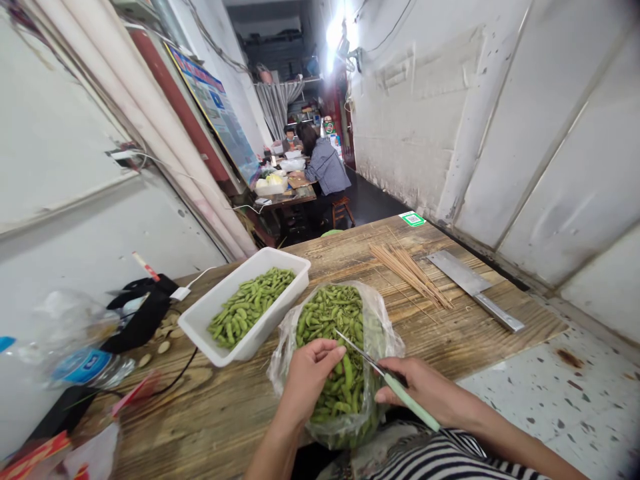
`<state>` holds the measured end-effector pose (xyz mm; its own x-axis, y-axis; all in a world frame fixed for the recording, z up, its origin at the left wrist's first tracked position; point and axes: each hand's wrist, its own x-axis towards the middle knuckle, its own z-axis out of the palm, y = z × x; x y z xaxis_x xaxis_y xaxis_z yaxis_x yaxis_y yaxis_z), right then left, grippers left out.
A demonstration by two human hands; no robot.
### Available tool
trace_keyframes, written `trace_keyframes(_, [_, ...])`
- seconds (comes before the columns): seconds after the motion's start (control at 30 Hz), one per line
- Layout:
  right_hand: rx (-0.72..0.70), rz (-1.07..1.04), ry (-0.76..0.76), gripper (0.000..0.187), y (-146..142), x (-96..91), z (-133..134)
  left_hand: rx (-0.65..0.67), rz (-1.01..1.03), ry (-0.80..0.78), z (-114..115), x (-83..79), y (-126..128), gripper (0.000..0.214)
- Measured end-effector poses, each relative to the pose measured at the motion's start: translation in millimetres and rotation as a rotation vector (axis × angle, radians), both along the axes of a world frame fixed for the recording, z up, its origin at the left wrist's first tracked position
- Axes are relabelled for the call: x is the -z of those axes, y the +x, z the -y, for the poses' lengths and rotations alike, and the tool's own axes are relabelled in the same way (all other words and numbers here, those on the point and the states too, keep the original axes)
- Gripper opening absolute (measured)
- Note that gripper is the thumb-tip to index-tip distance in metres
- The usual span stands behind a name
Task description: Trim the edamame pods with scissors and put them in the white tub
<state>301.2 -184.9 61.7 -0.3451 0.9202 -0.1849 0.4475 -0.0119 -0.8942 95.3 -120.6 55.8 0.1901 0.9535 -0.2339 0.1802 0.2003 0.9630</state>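
Observation:
My left hand (pixel 314 373) is over a clear plastic bag (pixel 385 320) of green edamame pods (pixel 330 307), its thumb and fingers pinched together. A pod (pixel 347 371) shows at the thumb and appears to be held, though the fingers partly cover the grip. In my right hand (pixel 425 385) are scissors (pixel 411 401) with a mint-green handle. Their slim metal blades reach left over the pods, the tip close to my left thumb. Left of the bag, a white plastic tub (pixel 200 325) contains more pods (pixel 250 303).
Thin wooden skewers (pixel 413 273) and a cleaver (pixel 465 280) lie on the wooden table (pixel 200 413) at the right. A water bottle (pixel 93 367) and wrappers are at the left. Farther back, a person in a blue shirt (pixel 327 167) sits at another table, with someone beyond.

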Motion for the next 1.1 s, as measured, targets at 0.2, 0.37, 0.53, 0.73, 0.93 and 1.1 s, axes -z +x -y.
trace_keyframes(0.2, [0.023,-0.039,-0.038,0.038,2,11.6,-1,-0.052,0.116,-0.045,-5,1.4,-2,0.029])
trace_keyframes(0.37, [-0.024,-0.256,-0.174,0.049,4,10.3,5,-0.254,0.449,-0.079,-6,-3.6,-2,0.031])
trace_keyframes(0.53, [-0.101,-0.27,-0.153,0.048,3,2.9,10,-0.346,0.599,-0.12,-2,-3.6,2,0.036])
trace_keyframes(0.73, [-0.108,-0.233,-0.14,0.048,0,-2.1,8,-0.3,0.624,-0.173,7,-5.0,7,0.037])
trace_keyframes(0.93, [-0.116,-0.113,0.004,0.044,1,-9.3,7,-0.301,0.62,-0.177,9,-4.0,10,0.037])
trace_keyframes(1.1, [-0.123,-0.081,0.041,0.04,2,-8.9,6,-0.292,0.615,-0.168,9,-1.9,10,0.038])
